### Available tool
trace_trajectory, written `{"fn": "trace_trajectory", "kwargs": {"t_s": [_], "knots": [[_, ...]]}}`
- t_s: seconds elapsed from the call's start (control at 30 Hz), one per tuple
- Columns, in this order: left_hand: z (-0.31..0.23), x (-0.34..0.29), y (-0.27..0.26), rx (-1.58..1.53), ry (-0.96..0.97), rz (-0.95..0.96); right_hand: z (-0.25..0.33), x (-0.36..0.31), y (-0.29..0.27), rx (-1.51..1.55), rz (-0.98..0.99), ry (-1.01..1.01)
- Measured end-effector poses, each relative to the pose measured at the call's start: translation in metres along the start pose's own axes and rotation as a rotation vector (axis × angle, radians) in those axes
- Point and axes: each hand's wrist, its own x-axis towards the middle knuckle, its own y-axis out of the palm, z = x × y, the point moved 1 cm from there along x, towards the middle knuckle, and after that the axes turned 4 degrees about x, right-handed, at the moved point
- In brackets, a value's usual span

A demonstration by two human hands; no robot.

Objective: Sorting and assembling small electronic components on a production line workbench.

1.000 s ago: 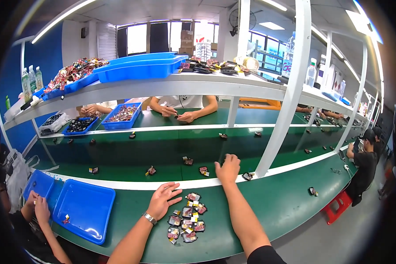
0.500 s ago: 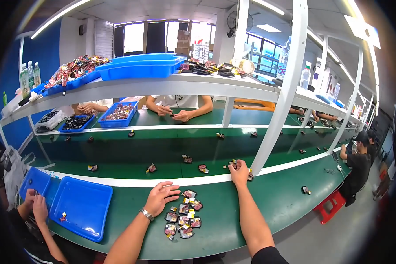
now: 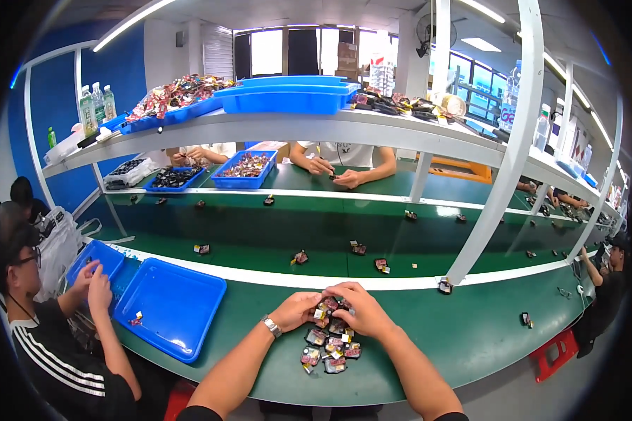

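Note:
In front of me a pile of small circuit-board modules in black casings, with red boards and yellow tabs, lies on the green worktop. My left hand, with a watch on its wrist, curls against the left side of the pile's far end. From the other side my right hand bends its fingers over the same end. Between them sit modules, gripped from both sides and partly hidden by the fingers. Just beyond, past a white rail, single modules lie spread out on the green conveyor belt.
To the left are a large blue tray with one small piece in it and a co-worker. A white post rises right of centre, under a shelf. One loose module and a red stool are at right.
My right hand has come back from the belt's edge to the pile, and my left hand has closed in against it. The view has swung left, showing more of the co-worker.

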Motion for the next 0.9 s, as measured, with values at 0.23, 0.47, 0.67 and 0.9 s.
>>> {"fn": "trace_trajectory", "kwargs": {"t_s": [0.23,0.47,0.67,0.9], "knots": [[-0.005,0.000,0.027,0.050,0.047,-0.119,-0.008,-0.006,0.018,-0.149,-0.292,-0.081],[0.002,0.006,0.028,0.076,0.116,-0.202,-0.013,-0.001,0.025,-0.437,-0.337,-0.240],[0.001,0.005,0.032,0.122,0.133,-0.258,-0.017,0.002,0.027,-0.438,-0.274,-0.202],[0.001,0.007,0.037,0.240,0.087,-0.244,-0.025,0.004,0.017,-0.302,-0.227,-0.219]]}}
